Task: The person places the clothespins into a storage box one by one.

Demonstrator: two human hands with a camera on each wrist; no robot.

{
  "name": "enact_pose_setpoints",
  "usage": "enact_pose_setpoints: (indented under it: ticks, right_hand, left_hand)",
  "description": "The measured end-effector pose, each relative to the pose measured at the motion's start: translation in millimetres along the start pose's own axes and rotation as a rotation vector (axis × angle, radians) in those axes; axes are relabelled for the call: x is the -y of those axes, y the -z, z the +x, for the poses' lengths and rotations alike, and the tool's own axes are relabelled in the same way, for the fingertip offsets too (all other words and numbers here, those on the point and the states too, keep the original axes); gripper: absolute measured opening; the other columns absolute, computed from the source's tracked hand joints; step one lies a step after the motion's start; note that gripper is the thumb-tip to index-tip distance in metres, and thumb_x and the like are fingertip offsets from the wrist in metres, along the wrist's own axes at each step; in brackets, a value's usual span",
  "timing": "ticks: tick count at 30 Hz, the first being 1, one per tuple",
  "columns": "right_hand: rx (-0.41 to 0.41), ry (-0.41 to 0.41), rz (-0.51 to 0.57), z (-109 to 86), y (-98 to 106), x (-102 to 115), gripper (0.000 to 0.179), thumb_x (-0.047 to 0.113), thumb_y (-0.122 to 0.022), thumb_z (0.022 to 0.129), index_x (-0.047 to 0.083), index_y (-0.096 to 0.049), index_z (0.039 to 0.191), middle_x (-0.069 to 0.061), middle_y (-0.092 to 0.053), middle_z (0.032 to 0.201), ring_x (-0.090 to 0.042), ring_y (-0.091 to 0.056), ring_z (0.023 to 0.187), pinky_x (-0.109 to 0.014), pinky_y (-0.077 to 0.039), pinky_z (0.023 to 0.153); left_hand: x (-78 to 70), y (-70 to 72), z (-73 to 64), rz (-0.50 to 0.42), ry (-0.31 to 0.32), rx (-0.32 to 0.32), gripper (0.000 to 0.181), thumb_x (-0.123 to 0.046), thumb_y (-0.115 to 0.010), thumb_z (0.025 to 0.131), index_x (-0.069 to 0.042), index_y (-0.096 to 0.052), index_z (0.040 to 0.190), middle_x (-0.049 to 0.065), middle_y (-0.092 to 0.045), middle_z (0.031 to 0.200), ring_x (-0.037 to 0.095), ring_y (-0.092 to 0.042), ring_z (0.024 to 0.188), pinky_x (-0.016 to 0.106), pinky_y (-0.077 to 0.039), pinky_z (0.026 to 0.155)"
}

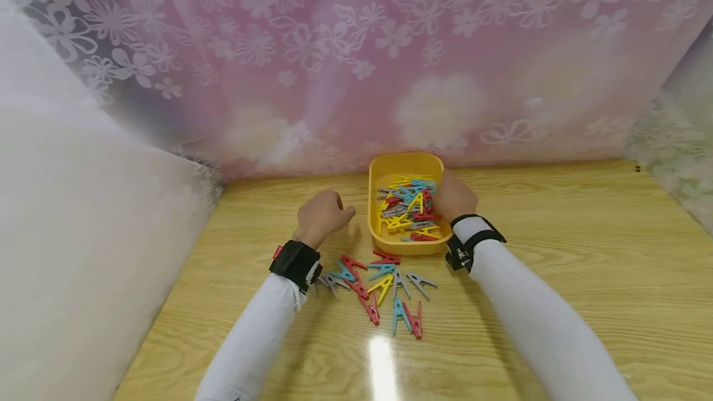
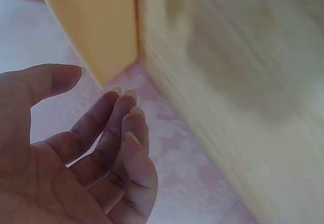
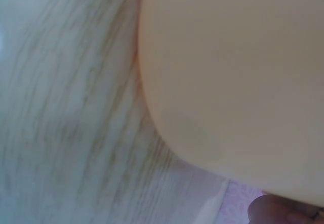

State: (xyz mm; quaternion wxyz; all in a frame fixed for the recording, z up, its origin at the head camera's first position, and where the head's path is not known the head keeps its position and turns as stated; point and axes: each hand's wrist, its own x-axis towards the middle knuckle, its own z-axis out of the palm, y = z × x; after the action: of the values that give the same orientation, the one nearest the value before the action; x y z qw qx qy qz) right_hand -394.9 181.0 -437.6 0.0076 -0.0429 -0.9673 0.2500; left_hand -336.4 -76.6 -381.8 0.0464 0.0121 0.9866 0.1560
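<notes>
A yellow plastic basket [image 1: 409,249] stands against the back curtain, holding many clothespins [image 1: 416,203] in red, yellow, blue and grey. Over its right rim reaches my right hand [image 1: 455,194], its fingers hidden among the clothespins, so what they grip cannot be made out. In the right wrist view the basket wall [image 3: 238,82] covers most of the picture and only a bit of the hand [image 3: 276,211] shows. My left hand [image 1: 325,215] hovers left of the basket, apart from it. Its fingers [image 2: 109,125] bend loosely and hold nothing.
Several loose clothespins [image 1: 381,288] lie scattered on the wooden table [image 1: 557,221] in front of the basket. A pink flowered curtain [image 1: 334,79] hangs along the back edge, with a white sheet [image 1: 83,234] at the left.
</notes>
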Motion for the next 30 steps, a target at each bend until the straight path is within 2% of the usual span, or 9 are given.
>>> enact_pose_setpoints:
  ticks: [3,5,8,12,14,17,23,30]
  right_hand:
    - [0.000,-0.001,0.007,0.3,0.8,-1.9,0.030,0.009,-0.056,0.090,0.000,-0.047,0.117,-0.021,-0.063,0.101,-0.037,-0.062,0.088,-0.056,-0.050,0.072]
    - [0.002,-0.005,0.012,0.2,1.2,-2.6,0.032,0.009,-0.057,0.089,0.000,-0.046,0.119,-0.022,-0.062,0.103,-0.038,-0.062,0.089,-0.056,-0.050,0.073]
    - [0.005,-0.011,0.013,0.4,1.1,-3.6,0.033,0.009,-0.057,0.089,-0.001,-0.046,0.119,-0.023,-0.062,0.105,-0.038,-0.062,0.090,-0.056,-0.050,0.073]
    - [0.010,-0.010,0.008,1.7,0.0,-4.7,0.032,0.010,-0.055,0.090,-0.001,-0.046,0.119,-0.023,-0.062,0.105,-0.038,-0.062,0.090,-0.056,-0.050,0.073]
    - [0.006,-0.010,0.009,2.1,-0.2,-4.6,0.032,0.010,-0.055,0.090,0.000,-0.046,0.119,-0.023,-0.062,0.105,-0.038,-0.062,0.090,-0.056,-0.050,0.074]
    - [0.003,-0.014,0.013,2.1,-0.1,-3.5,0.031,0.010,-0.055,0.091,0.000,-0.046,0.119,-0.022,-0.062,0.104,-0.038,-0.062,0.090,-0.057,-0.049,0.075]
    - [0.011,-0.012,0.023,-0.2,0.7,0.0,0.031,0.011,-0.054,0.092,-0.001,-0.046,0.119,-0.023,-0.062,0.105,-0.038,-0.061,0.092,-0.058,-0.049,0.076]
    - [0.015,-0.009,0.005,1.1,0.4,1.9,0.029,0.012,-0.054,0.093,0.000,-0.046,0.118,-0.022,-0.062,0.104,-0.038,-0.062,0.091,-0.057,-0.049,0.075]
  left_hand:
    - [13.0,-2.0,-5.4,0.010,-0.008,0.013,0.029,-0.036,-0.059,0.091,-0.012,-0.057,0.075,-0.001,-0.046,0.062,0.016,-0.043,0.052,0.029,-0.030,0.047]
    - [22.5,-3.4,-9.9,0.009,-0.044,0.015,0.024,-0.034,-0.060,0.091,-0.011,-0.061,0.084,0.001,-0.055,0.071,0.018,-0.050,0.059,0.032,-0.037,0.051]
    - [38.3,-5.8,-17.5,-0.009,-0.146,0.021,0.019,-0.030,-0.061,0.091,-0.011,-0.064,0.090,0.001,-0.060,0.080,0.018,-0.054,0.066,0.034,-0.043,0.059]
    - [57.7,-7.9,-28.4,-0.057,-0.301,0.042,0.008,-0.021,-0.062,0.089,-0.013,-0.065,0.090,-0.001,-0.059,0.086,0.016,-0.053,0.072,0.034,-0.044,0.067]
    - [64.8,-8.0,-34.8,-0.083,-0.351,0.054,0.006,-0.017,-0.062,0.087,-0.014,-0.066,0.091,-0.002,-0.059,0.089,0.017,-0.053,0.078,0.035,-0.044,0.070]
    - [73.7,-9.1,-44.8,-0.099,-0.406,0.085,0.013,-0.012,-0.062,0.084,-0.014,-0.066,0.096,-0.002,-0.059,0.094,0.021,-0.052,0.089,0.036,-0.043,0.075]
    - [87.6,-14.2,-67.5,-0.006,-0.536,0.132,0.025,-0.005,-0.070,0.078,-0.012,-0.067,0.102,-0.002,-0.060,0.101,0.021,-0.049,0.098,0.037,-0.044,0.079]
    - [90.4,-20.4,-82.8,0.118,-0.673,0.075,0.028,-0.006,-0.074,0.074,-0.013,-0.067,0.101,-0.001,-0.060,0.103,0.020,-0.049,0.100,0.035,-0.044,0.084]
